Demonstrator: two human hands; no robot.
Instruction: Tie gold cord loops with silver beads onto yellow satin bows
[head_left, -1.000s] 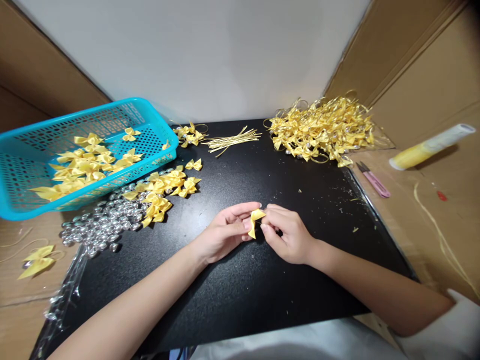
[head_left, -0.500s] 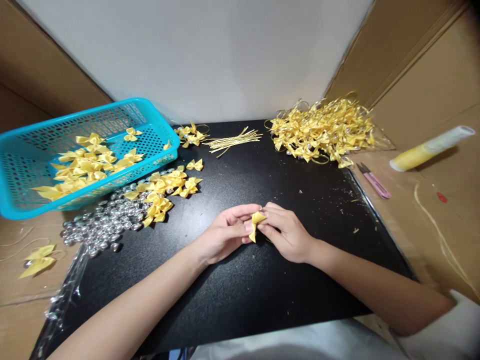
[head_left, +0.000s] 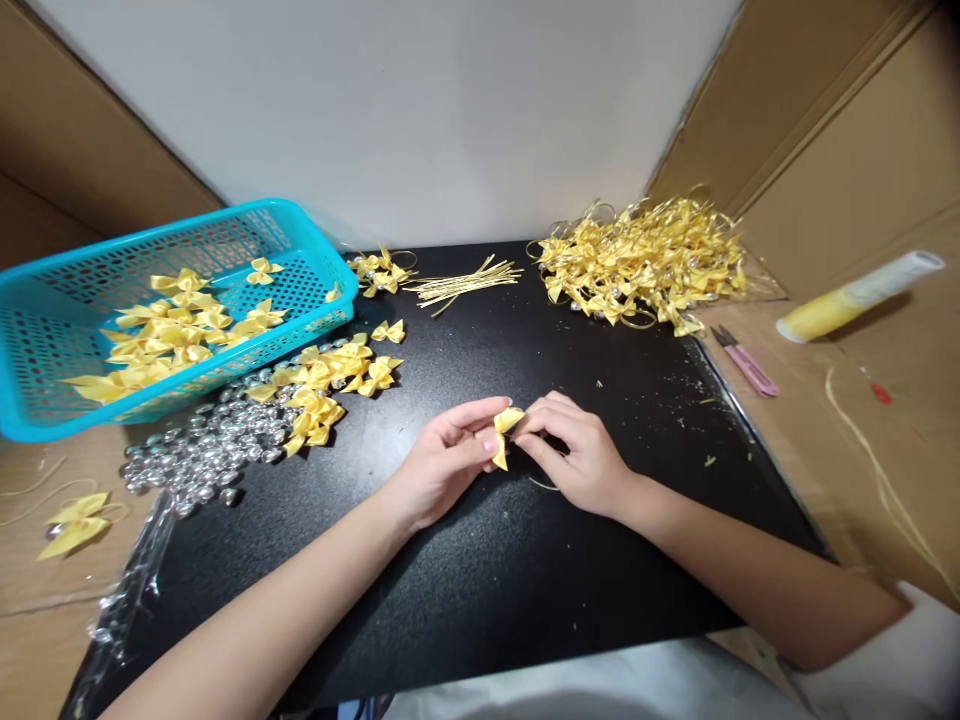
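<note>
Over the middle of the black tabletop (head_left: 450, 610), a yellow ribbon bow (head_left: 503, 432) is pinched between the thumb and fingers of my left hand (head_left: 454, 455). My right hand (head_left: 574, 455) is closed just right of the bow, its thumb and fingertips pressed together on a thin cord at the bow's side. An end of that thin cord (head_left: 544, 486) shows below the right thumb. Most of the cord is hidden by the right fingers.
At left stand a blue plastic basket (head_left: 341, 318) with yellow bows, silver beads (head_left: 217, 450) and loose bows (head_left: 315, 415). Cut cords (head_left: 469, 283) lie at the back. A pile of corded bows (head_left: 645, 260), pink-handled snips (head_left: 746, 362) and a yellow-white roll (head_left: 859, 297) are at right.
The bow has shifted slightly up and left with my left hand. My right fingertips have drawn back a little from the bow, and more cord shows.
</note>
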